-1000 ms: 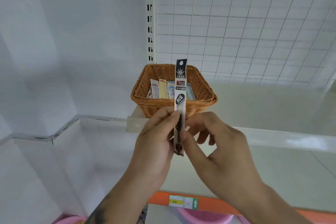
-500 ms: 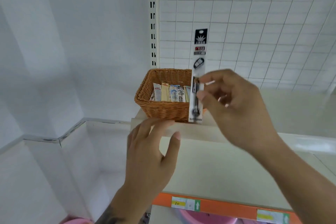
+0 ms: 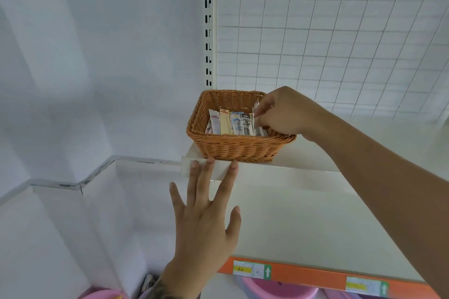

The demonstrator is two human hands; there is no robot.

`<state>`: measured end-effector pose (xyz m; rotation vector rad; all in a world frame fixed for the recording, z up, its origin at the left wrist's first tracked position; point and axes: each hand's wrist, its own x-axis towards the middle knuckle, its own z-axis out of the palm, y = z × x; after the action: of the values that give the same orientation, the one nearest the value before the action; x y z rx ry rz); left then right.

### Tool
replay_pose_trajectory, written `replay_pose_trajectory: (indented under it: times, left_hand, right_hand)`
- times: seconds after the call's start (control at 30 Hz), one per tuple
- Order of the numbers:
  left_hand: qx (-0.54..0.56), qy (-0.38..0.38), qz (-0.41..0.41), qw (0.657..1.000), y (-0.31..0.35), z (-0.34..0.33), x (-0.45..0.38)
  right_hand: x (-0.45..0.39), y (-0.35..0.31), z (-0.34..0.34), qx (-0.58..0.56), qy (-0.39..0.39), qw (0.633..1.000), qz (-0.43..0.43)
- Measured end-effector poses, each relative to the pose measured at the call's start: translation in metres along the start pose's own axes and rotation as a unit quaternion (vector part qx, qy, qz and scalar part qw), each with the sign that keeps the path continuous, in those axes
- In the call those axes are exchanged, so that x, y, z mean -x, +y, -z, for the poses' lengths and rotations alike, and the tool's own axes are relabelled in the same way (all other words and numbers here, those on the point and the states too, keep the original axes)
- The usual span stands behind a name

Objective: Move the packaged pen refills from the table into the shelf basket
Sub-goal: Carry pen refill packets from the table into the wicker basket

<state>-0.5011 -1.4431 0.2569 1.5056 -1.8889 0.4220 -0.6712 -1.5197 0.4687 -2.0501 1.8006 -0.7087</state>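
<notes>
Head view is showing the right hand [image 3: 283, 114] pinching an upright refill pack [image 3: 255, 114] at the basket's [image 3: 233, 147] right inner side, while the left hand [image 3: 206, 221], fingers spread, is holding nothing.

You are seeing the basket [image 3: 233, 147] sitting on the shelf [image 3: 303, 170], at 12 o'clock from your left hand [image 3: 206, 221]. Refill packs [image 3: 230, 121] are standing inside it; your right hand [image 3: 283, 111] is reaching in from 3 o'clock.
</notes>
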Motion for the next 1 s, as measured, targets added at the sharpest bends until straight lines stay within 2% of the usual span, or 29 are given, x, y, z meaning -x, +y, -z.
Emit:
replay_pose_trajectory:
  times: [0.17,0.3,0.4,0.5,0.77,0.87,1.0]
  left_hand:
    - [0.002,0.01,0.003,1.0,-0.001,-0.005,0.001]
    - [-0.006,0.014,0.008,1.0,0.0,-0.008,0.002]
    - [-0.016,0.012,0.012,1.0,0.002,-0.009,0.002]
    - [-0.027,0.004,0.03,0.999,0.008,-0.01,0.003]
    - [-0.087,-0.071,0.132,0.985,0.037,0.013,0.041]
    - [-0.123,-0.106,0.193,0.968,0.052,0.027,0.08]
    - [-0.174,-0.181,0.32,0.914,0.068,0.049,0.171]
  right_hand:
    - [0.001,0.002,0.002,0.08,0.013,0.997,-0.005]
    - [0.013,0.016,0.004,0.036,0.06,0.997,0.015]
    - [0.034,0.034,-0.003,-0.01,0.121,0.991,0.062]
    - [0.059,0.059,-0.028,-0.022,0.183,0.972,0.147]
    - [0.117,0.124,-0.088,0.119,0.197,0.944,0.237]
    - [0.144,0.136,-0.12,0.076,0.153,0.925,0.339]
    - [0.182,0.146,-0.181,0.053,-0.014,0.915,0.399]
